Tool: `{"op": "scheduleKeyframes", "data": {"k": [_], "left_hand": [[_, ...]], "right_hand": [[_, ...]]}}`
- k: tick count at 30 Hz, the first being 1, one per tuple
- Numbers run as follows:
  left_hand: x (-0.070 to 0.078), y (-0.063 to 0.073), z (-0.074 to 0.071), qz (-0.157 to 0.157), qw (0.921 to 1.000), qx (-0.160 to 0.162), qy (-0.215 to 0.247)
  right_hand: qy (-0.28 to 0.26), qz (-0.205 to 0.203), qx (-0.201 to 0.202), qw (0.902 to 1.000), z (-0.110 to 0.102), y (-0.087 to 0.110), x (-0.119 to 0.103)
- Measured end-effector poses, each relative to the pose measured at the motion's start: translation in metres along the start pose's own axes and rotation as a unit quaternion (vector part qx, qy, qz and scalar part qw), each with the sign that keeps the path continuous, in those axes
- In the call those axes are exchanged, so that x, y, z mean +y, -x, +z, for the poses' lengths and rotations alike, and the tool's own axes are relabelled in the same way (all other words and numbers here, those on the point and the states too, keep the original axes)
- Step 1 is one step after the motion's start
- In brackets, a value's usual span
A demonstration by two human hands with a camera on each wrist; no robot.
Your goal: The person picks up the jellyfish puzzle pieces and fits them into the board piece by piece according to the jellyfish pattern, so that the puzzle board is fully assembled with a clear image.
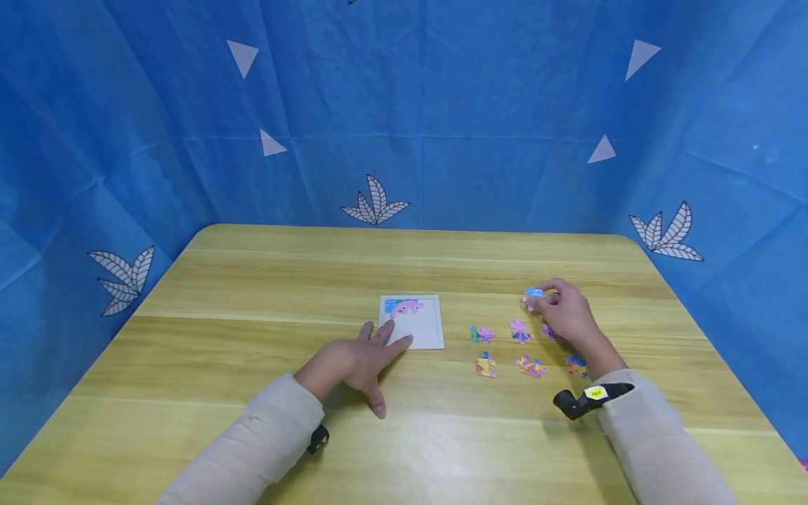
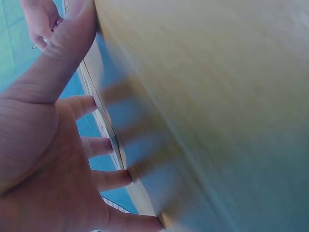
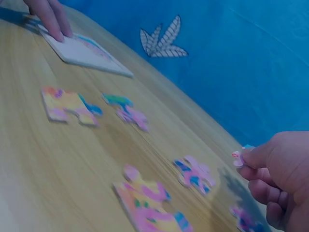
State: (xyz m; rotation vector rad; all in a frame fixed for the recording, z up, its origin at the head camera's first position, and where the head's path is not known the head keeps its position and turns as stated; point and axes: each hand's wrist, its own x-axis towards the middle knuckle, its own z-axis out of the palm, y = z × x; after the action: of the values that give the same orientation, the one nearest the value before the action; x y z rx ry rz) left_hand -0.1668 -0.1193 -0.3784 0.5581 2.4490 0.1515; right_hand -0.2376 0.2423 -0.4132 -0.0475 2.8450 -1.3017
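My right hand (image 1: 564,312) pinches a jigsaw piece (image 1: 533,292), light blue and pink, between thumb and fingers over the right part of the table. In the right wrist view only a pink and white bit of that piece (image 3: 237,159) shows past the thumb. A square white puzzle tray (image 1: 429,335) lies mid-table with a blue and pink picture section (image 1: 407,307) fitted along its top left. My left hand (image 1: 353,361) spreads its straight fingers, some fingertips on the tray's lower left part and the thumb out toward the table.
Several loose jigsaw pieces lie in two rows right of the tray, among them a green and pink one (image 1: 482,335), a pink and purple one (image 1: 520,331) and a yellow one (image 1: 486,365). A blue curtain (image 1: 416,112) hangs behind the wooden table (image 1: 284,266).
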Motion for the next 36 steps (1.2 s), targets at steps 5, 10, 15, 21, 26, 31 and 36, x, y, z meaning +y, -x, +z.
{"op": "scheduleKeyframes", "data": {"k": [5, 10, 15, 21, 26, 31, 36], "left_hand": [[0.001, 0.000, -0.001, 0.001, 1.0000, 0.001, -0.003], [0.002, -0.001, -0.001, 0.001, 1.0000, 0.002, 0.000], [0.001, -0.001, -0.001, -0.001, 1.0000, 0.001, -0.002], [0.000, 0.000, 0.000, 0.000, 1.0000, 0.002, 0.002], [0.000, 0.000, 0.001, 0.002, 1.0000, 0.001, 0.006], [0.001, 0.000, 0.001, 0.000, 1.0000, 0.001, 0.007], [0.001, 0.000, 0.000, -0.002, 1.0000, 0.001, 0.003]], "right_hand": [[-0.005, -0.018, -0.003, 0.9998, 0.009, 0.003, -0.009], [-0.010, -0.028, -0.006, 0.9995, 0.018, 0.004, -0.018], [-0.029, -0.036, -0.024, 0.9986, 0.028, 0.003, -0.025], [-0.038, -0.052, -0.037, 0.9972, 0.039, 0.001, -0.037], [-0.038, -0.059, -0.054, 0.9960, 0.050, -0.002, -0.047], [-0.039, -0.065, -0.063, 0.9951, 0.061, -0.003, -0.056], [-0.038, -0.069, -0.073, 0.9942, 0.070, -0.004, -0.064]]}}
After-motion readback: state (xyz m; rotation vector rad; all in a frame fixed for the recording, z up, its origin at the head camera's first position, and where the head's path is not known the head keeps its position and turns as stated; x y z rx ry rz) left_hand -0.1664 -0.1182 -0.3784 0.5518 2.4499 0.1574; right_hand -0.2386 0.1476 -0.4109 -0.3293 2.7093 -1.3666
